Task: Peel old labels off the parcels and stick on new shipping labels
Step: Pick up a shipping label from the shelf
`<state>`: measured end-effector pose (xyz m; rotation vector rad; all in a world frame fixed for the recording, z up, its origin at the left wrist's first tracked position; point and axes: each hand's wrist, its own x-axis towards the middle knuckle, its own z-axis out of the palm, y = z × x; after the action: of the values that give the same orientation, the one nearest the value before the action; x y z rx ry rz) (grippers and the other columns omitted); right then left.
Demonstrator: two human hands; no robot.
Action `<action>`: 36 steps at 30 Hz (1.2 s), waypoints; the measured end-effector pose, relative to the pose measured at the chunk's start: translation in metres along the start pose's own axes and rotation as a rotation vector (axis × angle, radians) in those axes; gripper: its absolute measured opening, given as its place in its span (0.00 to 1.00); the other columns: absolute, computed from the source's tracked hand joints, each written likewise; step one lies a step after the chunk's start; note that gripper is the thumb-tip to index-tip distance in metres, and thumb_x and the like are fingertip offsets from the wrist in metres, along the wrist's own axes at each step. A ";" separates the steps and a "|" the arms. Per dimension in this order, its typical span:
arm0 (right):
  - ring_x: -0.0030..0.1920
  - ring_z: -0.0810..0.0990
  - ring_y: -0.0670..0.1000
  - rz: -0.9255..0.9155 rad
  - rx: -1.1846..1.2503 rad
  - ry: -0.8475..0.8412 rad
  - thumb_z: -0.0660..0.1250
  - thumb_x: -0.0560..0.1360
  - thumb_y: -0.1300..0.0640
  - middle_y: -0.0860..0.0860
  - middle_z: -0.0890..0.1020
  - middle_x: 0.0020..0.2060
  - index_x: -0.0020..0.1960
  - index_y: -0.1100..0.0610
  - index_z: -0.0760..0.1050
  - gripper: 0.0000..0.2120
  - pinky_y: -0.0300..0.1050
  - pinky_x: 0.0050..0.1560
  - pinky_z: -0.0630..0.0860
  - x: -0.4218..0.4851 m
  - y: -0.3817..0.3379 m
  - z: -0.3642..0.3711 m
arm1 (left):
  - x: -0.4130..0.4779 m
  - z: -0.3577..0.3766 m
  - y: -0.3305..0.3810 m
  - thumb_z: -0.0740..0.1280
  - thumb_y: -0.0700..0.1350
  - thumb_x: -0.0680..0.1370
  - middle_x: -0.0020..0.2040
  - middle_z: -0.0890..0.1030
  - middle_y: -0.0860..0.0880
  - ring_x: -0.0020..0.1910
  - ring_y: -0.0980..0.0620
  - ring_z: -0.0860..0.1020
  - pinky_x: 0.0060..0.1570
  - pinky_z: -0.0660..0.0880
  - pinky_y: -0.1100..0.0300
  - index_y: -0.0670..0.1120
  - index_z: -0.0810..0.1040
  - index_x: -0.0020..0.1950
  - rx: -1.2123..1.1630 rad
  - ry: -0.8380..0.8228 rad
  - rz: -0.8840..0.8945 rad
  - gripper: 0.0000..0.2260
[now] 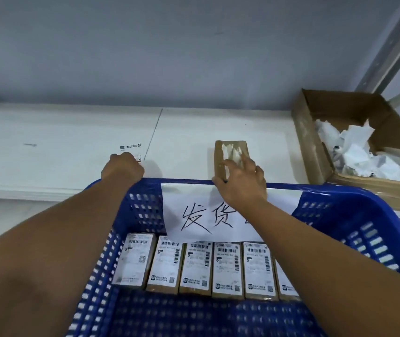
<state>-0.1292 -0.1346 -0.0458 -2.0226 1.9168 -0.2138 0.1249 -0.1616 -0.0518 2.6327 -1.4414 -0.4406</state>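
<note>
Six labelled parcels [228, 268] sit in the blue basket [339, 210]. Beyond the basket, the right hand [241, 181] rests flat, fingers spread, on a stripped parcel [218, 154]. The left hand [122, 167] is curled, pinching a new label [131, 147]. Sticking still to do.

Near the front edge of the bench [48, 147], the left hand [123, 170] covered part of a printed label [131, 147]; the right hand [242, 183] lay spread on a brown parcel [218, 158] bearing torn scraps [230, 150].

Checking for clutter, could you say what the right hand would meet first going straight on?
The right hand rests on the parcel; beyond it only bare shelf shows up to the wall, depth unclear.
</note>
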 end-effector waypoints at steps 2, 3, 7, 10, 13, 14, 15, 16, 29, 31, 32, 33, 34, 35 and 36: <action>0.73 0.61 0.64 0.023 -0.026 -0.033 0.59 0.78 0.37 0.57 0.54 0.77 0.77 0.46 0.57 0.31 0.57 0.70 0.62 0.007 0.001 -0.002 | 0.011 -0.001 0.001 0.68 0.49 0.74 0.59 0.75 0.41 0.54 0.42 0.75 0.50 0.72 0.52 0.43 0.72 0.53 0.027 -0.089 -0.046 0.13; 0.71 0.64 0.64 0.026 -0.041 -0.051 0.58 0.78 0.35 0.57 0.56 0.77 0.77 0.46 0.57 0.31 0.57 0.68 0.64 0.011 0.002 -0.003 | 0.018 0.001 0.003 0.70 0.53 0.73 0.61 0.75 0.41 0.57 0.41 0.74 0.55 0.72 0.50 0.43 0.72 0.57 0.045 -0.149 -0.059 0.19; 0.70 0.66 0.63 0.015 -0.096 -0.100 0.53 0.79 0.34 0.56 0.53 0.78 0.77 0.44 0.58 0.29 0.56 0.67 0.64 0.017 0.001 -0.002 | 0.032 0.009 0.013 0.66 0.62 0.74 0.72 0.66 0.41 0.69 0.40 0.66 0.67 0.64 0.48 0.41 0.61 0.74 0.187 -0.297 -0.018 0.36; 0.71 0.64 0.63 0.006 -0.132 -0.084 0.49 0.80 0.35 0.56 0.49 0.79 0.78 0.42 0.55 0.28 0.56 0.69 0.60 0.015 0.003 0.006 | 0.034 0.010 0.015 0.66 0.64 0.73 0.68 0.71 0.42 0.66 0.41 0.70 0.62 0.68 0.50 0.41 0.66 0.70 0.313 -0.266 0.025 0.35; 0.72 0.63 0.63 0.004 -0.157 -0.066 0.46 0.81 0.36 0.56 0.48 0.79 0.78 0.41 0.53 0.27 0.56 0.70 0.57 0.013 0.004 0.011 | 0.036 0.012 0.016 0.69 0.61 0.72 0.57 0.77 0.43 0.54 0.44 0.75 0.50 0.73 0.52 0.42 0.72 0.59 0.355 -0.175 0.145 0.27; 0.72 0.63 0.63 0.007 -0.158 -0.066 0.46 0.81 0.36 0.56 0.48 0.79 0.78 0.41 0.53 0.27 0.56 0.70 0.57 0.012 0.005 0.011 | 0.034 0.012 0.018 0.69 0.60 0.73 0.53 0.77 0.45 0.51 0.45 0.74 0.46 0.72 0.53 0.43 0.72 0.56 0.368 -0.158 0.175 0.24; 0.72 0.63 0.62 0.008 -0.160 -0.068 0.46 0.81 0.36 0.57 0.48 0.79 0.78 0.41 0.53 0.27 0.56 0.70 0.57 0.012 0.005 0.012 | 0.032 0.011 0.019 0.69 0.59 0.73 0.50 0.75 0.46 0.48 0.46 0.73 0.44 0.71 0.54 0.44 0.71 0.54 0.382 -0.144 0.189 0.21; 0.72 0.63 0.62 0.009 -0.162 -0.070 0.45 0.81 0.36 0.57 0.48 0.79 0.78 0.41 0.53 0.27 0.55 0.70 0.57 0.012 0.005 0.011 | 0.029 0.010 0.022 0.69 0.58 0.74 0.47 0.73 0.46 0.47 0.47 0.73 0.42 0.71 0.54 0.44 0.71 0.53 0.395 -0.131 0.194 0.20; 0.77 0.54 0.62 0.052 -0.049 -0.099 0.51 0.80 0.34 0.57 0.51 0.79 0.77 0.41 0.57 0.28 0.58 0.74 0.50 0.017 0.005 0.010 | -0.001 0.005 0.025 0.59 0.37 0.77 0.38 0.76 0.44 0.36 0.44 0.72 0.34 0.64 0.59 0.42 0.76 0.46 -0.088 0.284 0.308 0.07; 0.77 0.52 0.62 0.046 0.074 -0.024 0.56 0.80 0.37 0.57 0.58 0.77 0.75 0.45 0.62 0.27 0.55 0.74 0.52 0.013 0.003 0.006 | -0.021 -0.002 0.027 0.61 0.38 0.78 0.37 0.78 0.43 0.35 0.44 0.73 0.33 0.64 0.59 0.41 0.79 0.47 -0.249 0.355 0.520 0.07; 0.76 0.57 0.61 0.032 0.189 0.055 0.57 0.80 0.39 0.57 0.65 0.74 0.74 0.47 0.65 0.25 0.51 0.72 0.56 0.010 0.001 0.003 | -0.033 -0.007 0.028 0.63 0.38 0.78 0.38 0.80 0.42 0.36 0.44 0.74 0.34 0.66 0.59 0.40 0.80 0.48 -0.275 0.379 0.641 0.07; 0.73 0.63 0.59 0.032 0.349 0.136 0.57 0.81 0.41 0.56 0.71 0.70 0.71 0.50 0.68 0.23 0.49 0.69 0.61 0.002 -0.003 -0.003 | -0.047 -0.012 0.029 0.64 0.38 0.78 0.40 0.82 0.43 0.38 0.44 0.76 0.36 0.68 0.58 0.40 0.81 0.50 -0.285 0.395 0.745 0.06; 0.68 0.69 0.57 0.062 0.532 0.177 0.57 0.81 0.41 0.55 0.75 0.65 0.68 0.52 0.72 0.22 0.47 0.65 0.65 -0.007 -0.007 -0.011 | -0.060 -0.016 0.029 0.65 0.37 0.77 0.42 0.83 0.44 0.40 0.44 0.78 0.38 0.71 0.57 0.41 0.81 0.51 -0.285 0.385 0.821 0.06; 0.64 0.75 0.56 0.113 0.736 0.174 0.56 0.81 0.40 0.54 0.78 0.61 0.64 0.52 0.75 0.21 0.47 0.63 0.70 -0.019 -0.012 -0.022 | -0.074 -0.021 0.030 0.66 0.37 0.77 0.44 0.83 0.45 0.42 0.45 0.79 0.41 0.73 0.56 0.42 0.82 0.51 -0.288 0.362 0.877 0.06; 0.59 0.79 0.55 0.180 0.937 0.128 0.56 0.80 0.37 0.54 0.81 0.56 0.57 0.52 0.77 0.22 0.49 0.60 0.75 -0.030 -0.017 -0.034 | -0.086 -0.026 0.030 0.67 0.37 0.77 0.46 0.84 0.47 0.44 0.47 0.80 0.44 0.74 0.57 0.42 0.82 0.51 -0.280 0.335 0.920 0.06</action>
<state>-0.1269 -0.1097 -0.0049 -1.2202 1.5830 -0.9947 0.0647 -0.1076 -0.0029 1.4942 -2.0345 -0.0734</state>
